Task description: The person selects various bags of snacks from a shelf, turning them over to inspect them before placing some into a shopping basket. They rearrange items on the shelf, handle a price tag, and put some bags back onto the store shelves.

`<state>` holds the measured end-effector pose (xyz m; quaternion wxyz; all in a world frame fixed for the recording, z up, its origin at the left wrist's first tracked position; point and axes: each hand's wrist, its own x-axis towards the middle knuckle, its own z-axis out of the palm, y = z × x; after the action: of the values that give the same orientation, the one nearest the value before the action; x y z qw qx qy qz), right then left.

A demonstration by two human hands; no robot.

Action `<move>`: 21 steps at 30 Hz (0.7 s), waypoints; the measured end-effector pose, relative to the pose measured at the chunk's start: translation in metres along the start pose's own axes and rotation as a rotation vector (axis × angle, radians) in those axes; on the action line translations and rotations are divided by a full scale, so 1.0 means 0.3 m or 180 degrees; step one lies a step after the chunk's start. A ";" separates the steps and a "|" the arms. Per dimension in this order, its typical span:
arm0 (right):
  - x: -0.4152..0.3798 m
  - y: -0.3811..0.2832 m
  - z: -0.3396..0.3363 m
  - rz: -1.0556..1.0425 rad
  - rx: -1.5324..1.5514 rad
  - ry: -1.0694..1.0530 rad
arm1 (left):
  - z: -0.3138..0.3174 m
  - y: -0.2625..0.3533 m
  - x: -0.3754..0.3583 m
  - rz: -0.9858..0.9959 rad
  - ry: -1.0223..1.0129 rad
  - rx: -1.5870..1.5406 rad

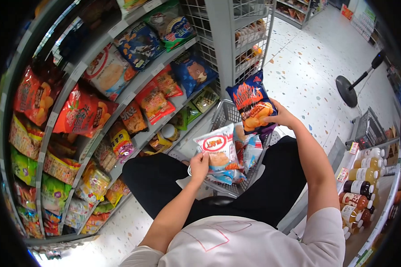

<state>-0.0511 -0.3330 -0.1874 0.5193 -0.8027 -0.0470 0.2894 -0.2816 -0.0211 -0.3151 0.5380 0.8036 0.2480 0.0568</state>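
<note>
While my left hand [198, 167] pinches white bag [221, 150] by lower-left edge, my right hand [282, 116] pinches dark-blue bag [251, 101] at right edge, both over grey basket [224, 114].

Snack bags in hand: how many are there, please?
2: a white-and-red plastic bag in the left hand, and a dark-blue plastic bag in the right hand. Others could be hidden behind.
</note>
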 end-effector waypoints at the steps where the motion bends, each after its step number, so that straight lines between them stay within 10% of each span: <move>1: 0.020 0.026 0.000 -0.0078 -0.0137 -0.0258 | -0.046 0.078 0.000 0.0183 0.0062 -0.0151; 6: 0.204 0.233 0.036 -0.0459 -0.3121 0.0408 | -0.278 0.388 -0.017 0.1425 0.0743 0.0163; 8: 0.210 0.175 0.138 -0.1502 -0.2019 0.0967 | -0.338 0.470 -0.027 0.1600 0.0982 0.0127; 10: 0.031 -0.085 0.317 -0.0971 0.0790 -0.0179 | -0.371 0.530 -0.042 0.1839 0.1358 0.0389; 21: -0.241 -0.611 0.698 -0.1862 0.1468 -0.1008 | -0.660 0.776 -0.189 0.2981 0.1398 0.0281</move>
<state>-0.1774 -0.1076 -0.0608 0.7325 -0.5635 -0.2867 0.2524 -0.3232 0.0489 -0.0153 0.3557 0.8195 -0.0290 0.4483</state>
